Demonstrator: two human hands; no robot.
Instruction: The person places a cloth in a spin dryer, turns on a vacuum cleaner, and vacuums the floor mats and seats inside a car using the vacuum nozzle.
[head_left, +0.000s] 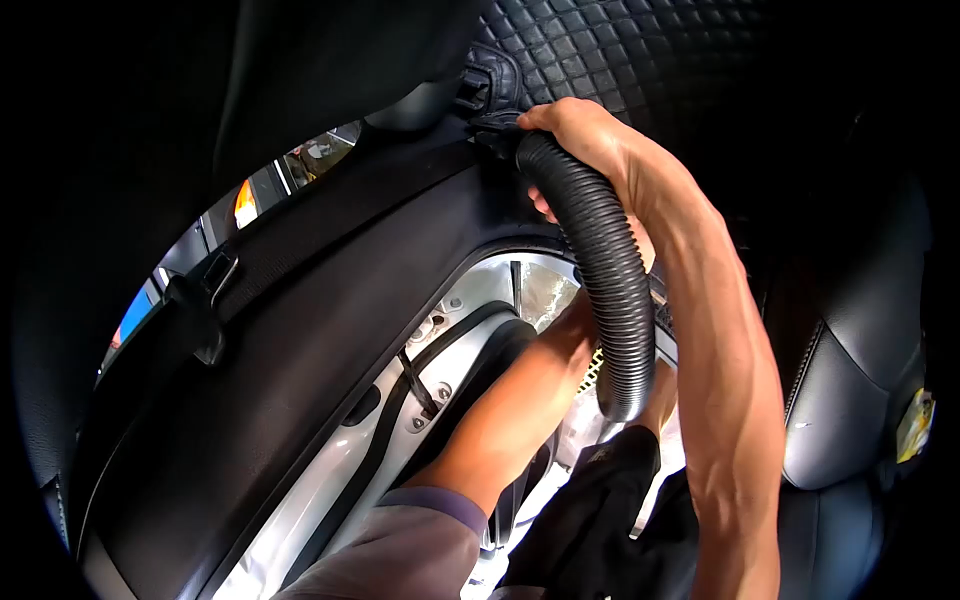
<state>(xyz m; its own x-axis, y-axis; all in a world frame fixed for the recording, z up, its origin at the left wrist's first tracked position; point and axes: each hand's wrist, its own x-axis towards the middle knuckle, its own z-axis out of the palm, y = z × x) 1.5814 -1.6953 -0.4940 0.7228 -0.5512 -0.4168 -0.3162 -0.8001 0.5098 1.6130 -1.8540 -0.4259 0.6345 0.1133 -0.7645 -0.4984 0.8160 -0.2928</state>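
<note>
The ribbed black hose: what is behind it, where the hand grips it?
Behind the ribbed black hose lies quilted black upholstery and a dark strap. The right hand is wrapped over its top end, so the nozzle and whatever it touches are hidden.

A black ribbed vacuum hose (605,270) crosses black diamond-quilted upholstery (640,50), beside a black seat belt (330,225), a silver-grey door frame (470,300), and a grey-purple sleeve (410,535).

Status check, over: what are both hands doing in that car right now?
Right hand gripping black ribbed vacuum hose near quilted seat. Left hand hidden behind hose, forearm reaching down. Seat belt runs alongside, clear of the hose.
</note>
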